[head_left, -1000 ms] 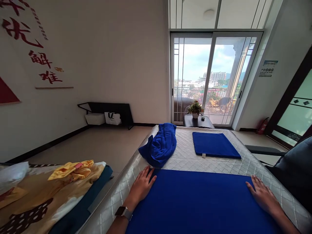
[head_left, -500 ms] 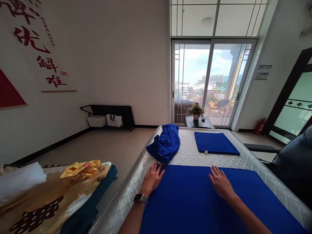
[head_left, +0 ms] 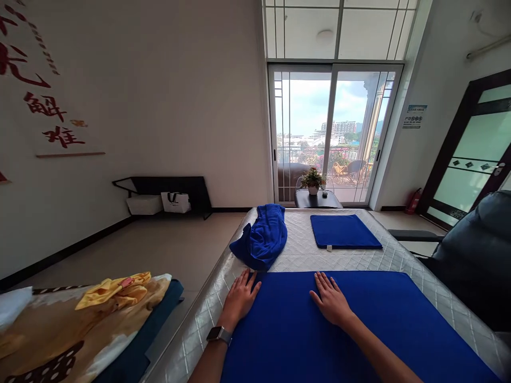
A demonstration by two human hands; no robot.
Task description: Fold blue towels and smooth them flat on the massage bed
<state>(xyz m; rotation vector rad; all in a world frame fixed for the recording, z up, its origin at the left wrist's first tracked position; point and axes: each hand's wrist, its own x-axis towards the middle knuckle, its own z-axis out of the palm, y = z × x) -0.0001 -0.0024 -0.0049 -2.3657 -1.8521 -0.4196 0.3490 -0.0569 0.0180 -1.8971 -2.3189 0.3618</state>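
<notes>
A large blue cloth (head_left: 295, 330) lies spread flat over the near part of a silver quilted mattress (head_left: 297, 234). My left hand (head_left: 240, 293), a watch on its wrist, rests palm down on the cloth's far left corner with the fingers apart. On the cloth near its far edge lies my right hand (head_left: 330, 299), flat, fingers stretched forward and thumb out. Just beyond my left hand is a crumpled blue cloth (head_left: 265, 236). Farther right, a neatly folded blue cloth (head_left: 345, 231) with a small white tag lies flat on the mattress.
To the left, a low bed (head_left: 120, 330) bears a patterned cover and a yellow cloth (head_left: 115, 290). A black bench (head_left: 195, 194) with a white bag stands by the wall. A dark armchair (head_left: 479, 260) is at the right. Behind the mattress stands a small table (head_left: 319, 201) with a potted plant.
My right hand has slid left across the spread cloth, closer to my left hand. The left hand stays at the corner. The view has turned slightly to the right.
</notes>
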